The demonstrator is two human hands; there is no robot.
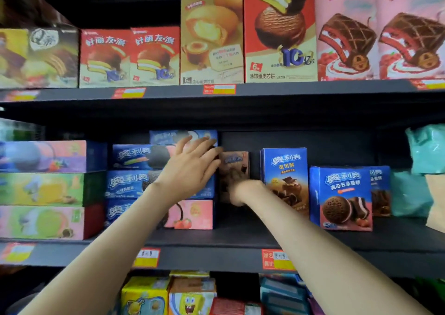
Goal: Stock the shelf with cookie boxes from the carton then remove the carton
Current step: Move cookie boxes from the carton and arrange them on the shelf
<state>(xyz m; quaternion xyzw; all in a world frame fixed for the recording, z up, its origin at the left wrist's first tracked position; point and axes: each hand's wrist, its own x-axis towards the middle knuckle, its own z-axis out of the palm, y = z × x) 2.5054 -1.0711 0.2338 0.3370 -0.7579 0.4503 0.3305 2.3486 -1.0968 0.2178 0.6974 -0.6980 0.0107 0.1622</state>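
On the middle shelf [240, 242] a stack of blue cookie boxes [134, 182] lies flat. My left hand [192, 168] reaches in with straight fingers and touches the stack's right end. Just right of it, a brown cookie box [237, 162] stands upright deep in the gap. My right hand [238, 189] is at that box's lower front, blurred, and its fingers look curled on the box. An upright blue chocolate cookie box [285, 170] stands to the right of the gap. The carton is out of view.
Further right stand two blue boxes with sandwich cookies [344, 196]. Pastel boxes [45, 189] are stacked at the left, teal bags [426, 151] at the far right. Pie boxes [279, 30] fill the upper shelf; yellow cartoon boxes [168, 295] sit on the one below.
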